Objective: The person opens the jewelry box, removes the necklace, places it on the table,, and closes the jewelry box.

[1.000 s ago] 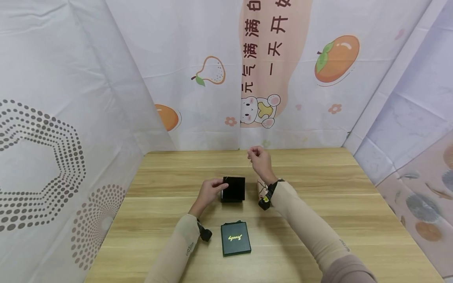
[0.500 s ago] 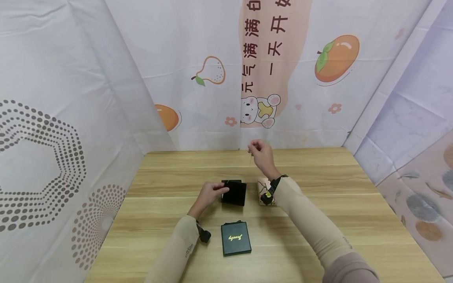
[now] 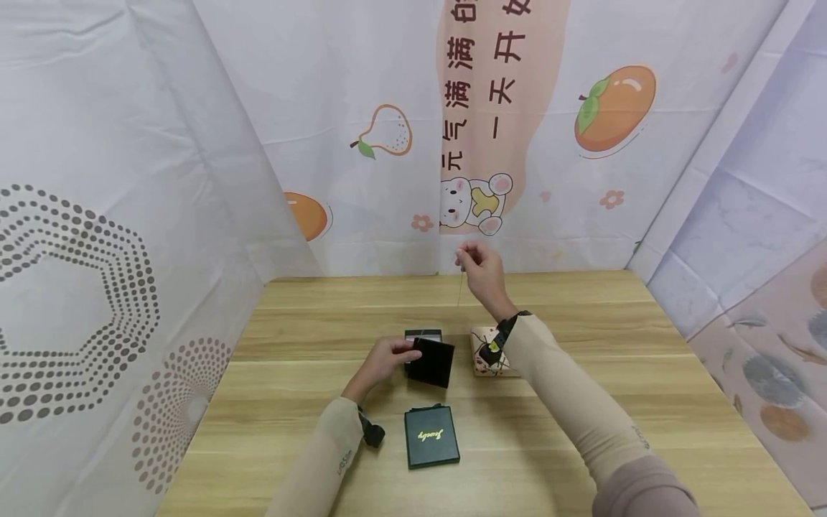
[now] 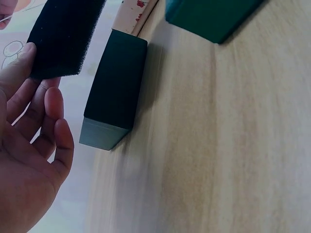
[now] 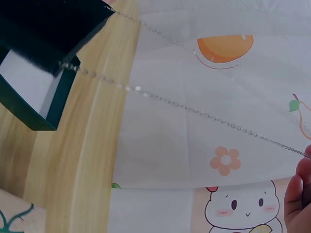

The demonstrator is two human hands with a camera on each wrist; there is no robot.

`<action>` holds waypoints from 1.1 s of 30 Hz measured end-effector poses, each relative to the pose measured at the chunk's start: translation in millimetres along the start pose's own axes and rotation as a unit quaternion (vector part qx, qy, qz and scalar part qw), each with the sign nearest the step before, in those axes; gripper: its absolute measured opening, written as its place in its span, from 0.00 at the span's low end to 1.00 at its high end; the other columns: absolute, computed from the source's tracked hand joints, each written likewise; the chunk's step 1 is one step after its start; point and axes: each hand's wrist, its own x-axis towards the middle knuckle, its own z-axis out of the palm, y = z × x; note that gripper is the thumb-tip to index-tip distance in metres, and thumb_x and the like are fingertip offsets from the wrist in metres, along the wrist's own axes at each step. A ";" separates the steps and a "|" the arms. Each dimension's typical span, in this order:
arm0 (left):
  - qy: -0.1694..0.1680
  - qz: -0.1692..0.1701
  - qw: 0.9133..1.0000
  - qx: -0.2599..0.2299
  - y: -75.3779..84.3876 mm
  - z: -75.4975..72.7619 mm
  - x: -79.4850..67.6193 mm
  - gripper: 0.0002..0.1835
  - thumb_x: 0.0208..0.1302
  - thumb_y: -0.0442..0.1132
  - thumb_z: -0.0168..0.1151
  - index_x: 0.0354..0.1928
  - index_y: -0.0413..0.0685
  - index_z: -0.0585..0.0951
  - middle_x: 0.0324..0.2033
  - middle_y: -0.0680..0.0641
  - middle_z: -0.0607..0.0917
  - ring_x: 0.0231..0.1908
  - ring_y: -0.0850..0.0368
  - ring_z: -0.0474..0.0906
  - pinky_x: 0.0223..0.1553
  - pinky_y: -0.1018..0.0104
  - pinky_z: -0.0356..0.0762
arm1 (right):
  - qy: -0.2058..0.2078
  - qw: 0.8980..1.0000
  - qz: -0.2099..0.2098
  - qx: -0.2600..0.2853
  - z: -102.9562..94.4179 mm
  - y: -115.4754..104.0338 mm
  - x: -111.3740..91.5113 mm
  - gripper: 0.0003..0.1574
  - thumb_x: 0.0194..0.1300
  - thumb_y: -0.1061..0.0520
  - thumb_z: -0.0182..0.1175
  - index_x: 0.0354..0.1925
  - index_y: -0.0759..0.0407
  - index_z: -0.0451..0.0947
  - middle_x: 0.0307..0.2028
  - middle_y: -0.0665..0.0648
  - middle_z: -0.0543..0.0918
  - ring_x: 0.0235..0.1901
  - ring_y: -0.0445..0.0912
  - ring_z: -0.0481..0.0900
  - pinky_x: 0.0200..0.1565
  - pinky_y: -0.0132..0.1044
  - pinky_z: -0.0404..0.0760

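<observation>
My left hand (image 3: 381, 360) pinches a thin black velvety insert pad (image 3: 431, 364) by its left edge, thumb on top. It hangs tilted over the open dark green jewelry box base (image 5: 59, 104), whose white inside partly shows. From the pad's edge two strands of a fine silver chain necklace (image 5: 170, 102) run up to my right hand (image 3: 486, 276). Its thumb and fingertips pinch the chain high above the far table edge, drawing it taut. In the left wrist view, the box base (image 4: 116, 80) stands below the pad, apart from it.
Nearer the front lies a dark green lid (image 3: 431, 436) with gold "Jewelry" lettering and a small bow. A pink patterned box (image 3: 507, 371) sits right of the box base, partly under my right wrist. A printed curtain (image 3: 362, 215) hangs behind the wooden table (image 3: 310, 309).
My right hand has risen, stretching more chain into view. The pad in my left hand has come toward the front and tilted, baring the box base behind it.
</observation>
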 end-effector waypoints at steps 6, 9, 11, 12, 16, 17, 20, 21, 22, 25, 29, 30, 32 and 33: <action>-0.002 0.006 0.999 -0.032 0.2 -3.1 -5.0 0.13 0.63 0.45 0.67 0.36 0.41 0.86 0.30 0.50 0.83 0.31 0.62 0.72 0.33 0.70 0.73 | 0.020 1.000 0.000 -0.005 -2.8 4.2 4.3 0.14 0.72 0.58 0.55 0.42 0.71 0.76 0.32 0.65 0.79 0.28 0.41 0.72 0.28 0.26 0.68; -0.016 0.004 0.998 -0.052 0.9 -5.4 -7.8 0.12 0.63 0.44 0.67 0.35 0.40 0.86 0.27 0.53 0.80 0.28 0.62 0.70 0.30 0.70 0.70 | 0.030 1.000 0.000 -0.006 -4.2 4.7 4.8 0.12 0.72 0.60 0.55 0.41 0.70 0.76 0.30 0.63 0.79 0.27 0.40 0.71 0.27 0.26 0.67; -0.025 0.003 0.998 -0.061 1.5 -6.5 -9.5 0.12 0.63 0.43 0.66 0.36 0.39 0.85 0.27 0.54 0.79 0.28 0.62 0.69 0.30 0.71 0.70 | 0.034 0.999 0.002 -0.006 -4.8 4.7 5.1 0.11 0.72 0.60 0.55 0.40 0.70 0.76 0.29 0.61 0.78 0.26 0.40 0.71 0.27 0.26 0.67; -0.029 0.006 0.998 -0.063 1.9 -6.8 -10.0 0.11 0.64 0.42 0.66 0.37 0.39 0.85 0.27 0.54 0.79 0.29 0.63 0.69 0.30 0.70 0.70 | 0.036 0.999 0.001 -0.007 -4.8 4.6 5.1 0.10 0.72 0.60 0.55 0.39 0.69 0.76 0.29 0.61 0.78 0.26 0.40 0.71 0.27 0.26 0.67; -0.044 0.018 0.996 -0.069 2.4 -7.0 -11.4 0.11 0.64 0.39 0.65 0.40 0.37 0.85 0.30 0.53 0.80 0.30 0.63 0.70 0.33 0.65 0.73 | 0.040 0.999 -0.003 -0.008 -4.3 4.3 5.2 0.11 0.71 0.60 0.56 0.39 0.69 0.76 0.29 0.61 0.78 0.27 0.39 0.71 0.27 0.26 0.68; -0.047 0.019 0.996 -0.069 2.2 -7.0 -11.6 0.11 0.64 0.39 0.65 0.40 0.36 0.84 0.30 0.53 0.80 0.30 0.63 0.70 0.33 0.63 0.73 | 0.039 0.999 -0.004 -0.008 -4.2 4.2 5.2 0.11 0.71 0.60 0.56 0.39 0.70 0.76 0.30 0.61 0.79 0.27 0.39 0.71 0.27 0.26 0.68; -0.056 0.021 0.996 -0.069 0.5 -7.0 -12.1 0.11 0.64 0.39 0.65 0.41 0.36 0.84 0.32 0.50 0.83 0.31 0.64 0.72 0.35 0.64 0.74 | 0.041 0.999 -0.003 -0.008 -4.4 3.9 5.6 0.11 0.72 0.60 0.55 0.40 0.70 0.76 0.30 0.62 0.79 0.27 0.38 0.71 0.28 0.26 0.68; -0.059 0.021 0.996 -0.065 -0.1 -7.1 -12.4 0.11 0.64 0.39 0.65 0.41 0.37 0.85 0.32 0.49 0.83 0.32 0.64 0.73 0.36 0.65 0.75 | 0.046 0.999 -0.004 -0.007 -4.9 3.8 6.2 0.11 0.72 0.60 0.55 0.40 0.70 0.76 0.30 0.62 0.79 0.27 0.38 0.71 0.28 0.25 0.68; -0.062 0.020 0.996 -0.062 -0.3 -7.2 -12.8 0.11 0.64 0.39 0.65 0.42 0.37 0.85 0.33 0.48 0.84 0.32 0.64 0.73 0.37 0.66 0.75 | 0.050 0.999 -0.005 -0.005 -5.6 2.8 6.4 0.11 0.72 0.60 0.55 0.40 0.70 0.76 0.30 0.63 0.79 0.27 0.38 0.72 0.28 0.25 0.68; -0.066 0.018 0.996 -0.054 -1.3 -7.5 -13.7 0.12 0.63 0.41 0.66 0.42 0.39 0.85 0.36 0.46 0.86 0.34 0.64 0.75 0.38 0.71 0.75 | 0.061 0.998 -0.010 -0.001 -8.6 0.1 8.3 0.11 0.72 0.61 0.54 0.39 0.71 0.76 0.30 0.64 0.79 0.27 0.38 0.72 0.29 0.25 0.69; -0.060 0.027 0.996 -0.055 -2.2 -8.8 -14.0 0.12 0.63 0.42 0.66 0.42 0.39 0.85 0.36 0.44 0.85 0.34 0.63 0.74 0.37 0.71 0.74 | 0.061 0.998 -0.005 0.002 -13.5 -3.2 12.6 0.12 0.72 0.61 0.55 0.40 0.72 0.76 0.30 0.60 0.79 0.27 0.39 0.73 0.30 0.25 0.70; -0.059 0.028 0.996 -0.054 -2.3 -9.4 -14.0 0.12 0.63 0.41 0.67 0.42 0.39 0.85 0.35 0.44 0.85 0.34 0.63 0.74 0.37 0.71 0.74 | 0.062 0.998 -0.002 0.006 -15.0 -3.5 14.1 0.12 0.72 0.60 0.55 0.40 0.72 0.76 0.29 0.58 0.78 0.28 0.39 0.72 0.30 0.24 0.70; -0.062 0.031 0.996 -0.048 -2.2 -10.4 -14.1 0.12 0.62 0.41 0.67 0.42 0.39 0.85 0.36 0.44 0.86 0.34 0.63 0.75 0.38 0.71 0.75 | 0.069 0.997 0.004 0.020 -18.5 -4.4 17.2 0.13 0.72 0.61 0.55 0.41 0.73 0.75 0.29 0.55 0.77 0.28 0.39 0.72 0.31 0.23 0.71; -0.063 0.030 0.997 -0.044 -1.8 -11.0 -14.3 0.12 0.62 0.41 0.67 0.42 0.39 0.85 0.36 0.44 0.86 0.35 0.63 0.76 0.38 0.71 0.75 | 0.074 0.997 0.005 0.029 -20.4 -5.3 18.7 0.13 0.72 0.61 0.55 0.42 0.75 0.75 0.29 0.54 0.76 0.28 0.39 0.72 0.31 0.23 0.71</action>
